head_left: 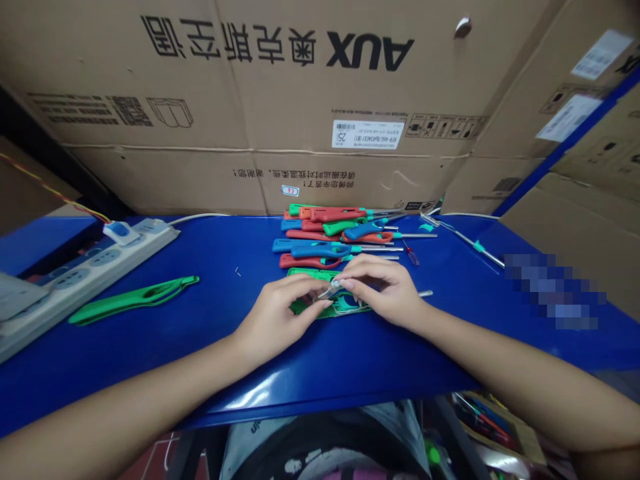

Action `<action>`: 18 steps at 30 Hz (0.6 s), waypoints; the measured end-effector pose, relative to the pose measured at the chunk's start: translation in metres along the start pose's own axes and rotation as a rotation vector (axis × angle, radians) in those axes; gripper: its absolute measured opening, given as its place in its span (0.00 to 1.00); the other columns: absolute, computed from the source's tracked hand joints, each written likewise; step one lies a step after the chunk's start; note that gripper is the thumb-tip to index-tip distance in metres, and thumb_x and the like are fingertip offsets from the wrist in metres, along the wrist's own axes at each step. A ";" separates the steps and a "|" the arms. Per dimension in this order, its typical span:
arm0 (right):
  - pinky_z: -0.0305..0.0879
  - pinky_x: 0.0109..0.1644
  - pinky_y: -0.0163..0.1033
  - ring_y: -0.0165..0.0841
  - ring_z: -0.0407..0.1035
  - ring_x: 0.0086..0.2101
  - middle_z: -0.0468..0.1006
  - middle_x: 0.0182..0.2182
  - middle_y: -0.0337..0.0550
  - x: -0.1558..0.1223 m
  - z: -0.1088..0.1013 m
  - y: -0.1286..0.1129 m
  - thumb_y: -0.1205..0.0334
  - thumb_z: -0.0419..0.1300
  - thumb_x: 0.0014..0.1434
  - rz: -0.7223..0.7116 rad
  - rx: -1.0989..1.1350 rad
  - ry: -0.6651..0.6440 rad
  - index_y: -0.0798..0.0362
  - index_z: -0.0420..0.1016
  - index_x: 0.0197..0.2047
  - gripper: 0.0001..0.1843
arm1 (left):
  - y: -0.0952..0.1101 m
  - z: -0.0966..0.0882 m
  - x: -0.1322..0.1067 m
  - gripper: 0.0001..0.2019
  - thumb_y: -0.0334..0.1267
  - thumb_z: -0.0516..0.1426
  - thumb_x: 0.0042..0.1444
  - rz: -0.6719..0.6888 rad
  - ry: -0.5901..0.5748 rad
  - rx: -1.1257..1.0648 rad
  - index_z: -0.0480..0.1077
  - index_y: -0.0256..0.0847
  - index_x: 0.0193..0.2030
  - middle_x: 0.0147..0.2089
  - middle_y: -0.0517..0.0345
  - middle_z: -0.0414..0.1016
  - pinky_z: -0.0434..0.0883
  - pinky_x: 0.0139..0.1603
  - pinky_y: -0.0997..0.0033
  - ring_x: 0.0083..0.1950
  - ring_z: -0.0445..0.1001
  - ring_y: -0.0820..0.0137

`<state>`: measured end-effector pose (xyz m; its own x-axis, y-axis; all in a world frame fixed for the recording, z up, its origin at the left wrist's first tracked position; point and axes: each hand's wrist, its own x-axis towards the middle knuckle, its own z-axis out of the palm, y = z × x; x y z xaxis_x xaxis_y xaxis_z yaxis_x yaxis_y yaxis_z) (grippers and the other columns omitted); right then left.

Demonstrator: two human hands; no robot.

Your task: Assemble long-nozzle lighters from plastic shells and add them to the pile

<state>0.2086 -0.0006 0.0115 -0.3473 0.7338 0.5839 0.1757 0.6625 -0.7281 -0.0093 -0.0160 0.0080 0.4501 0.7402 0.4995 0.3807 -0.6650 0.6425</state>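
Note:
Over the middle of the table my left hand (277, 312) and my right hand (384, 285) meet with fingers closed on a small clear and whitish part (330, 289). Its exact kind is too small to make out. Beneath the fingers lies an opened green lighter body (313, 274) with teal pieces and thin wire inside, partly hidden by both hands. A metal tube end (426, 293) sticks out past my right hand. Away to the left rests a green lighter shell half (135, 300) with a looped trigger guard.
Several red, blue, green and orange long-necked lighters (320, 251) are stacked behind my hands. A small screwdriver (412, 256) lies beside them. A white power strip (90, 267) runs along the left. Tiny screws (238, 272) sit on the blue table (210, 360). Cardboard (280, 100) walls the back.

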 end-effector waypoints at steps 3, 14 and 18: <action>0.74 0.39 0.40 0.33 0.76 0.33 0.83 0.33 0.43 -0.001 0.000 -0.003 0.62 0.65 0.62 -0.036 -0.023 0.023 0.49 0.83 0.36 0.04 | 0.000 0.000 0.000 0.04 0.33 0.62 0.61 0.006 0.004 -0.004 0.77 0.39 0.41 0.40 0.54 0.82 0.76 0.42 0.71 0.39 0.79 0.68; 0.73 0.35 0.37 0.31 0.75 0.31 0.82 0.31 0.43 -0.002 -0.001 -0.010 0.65 0.64 0.62 -0.047 0.047 -0.008 0.51 0.83 0.36 0.04 | 0.006 0.002 0.002 0.10 0.37 0.58 0.66 -0.201 -0.184 -0.413 0.79 0.40 0.49 0.46 0.55 0.83 0.76 0.49 0.71 0.46 0.81 0.67; 0.73 0.35 0.37 0.31 0.75 0.32 0.82 0.31 0.43 -0.001 -0.002 -0.011 0.66 0.65 0.61 -0.045 0.068 -0.005 0.51 0.83 0.36 0.04 | 0.006 0.001 0.004 0.10 0.36 0.58 0.65 -0.271 -0.234 -0.552 0.80 0.40 0.48 0.43 0.56 0.84 0.77 0.48 0.71 0.43 0.81 0.69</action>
<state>0.2089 -0.0084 0.0190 -0.3577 0.7029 0.6149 0.0972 0.6829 -0.7241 -0.0051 -0.0172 0.0132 0.5837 0.7921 0.1785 0.0628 -0.2632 0.9627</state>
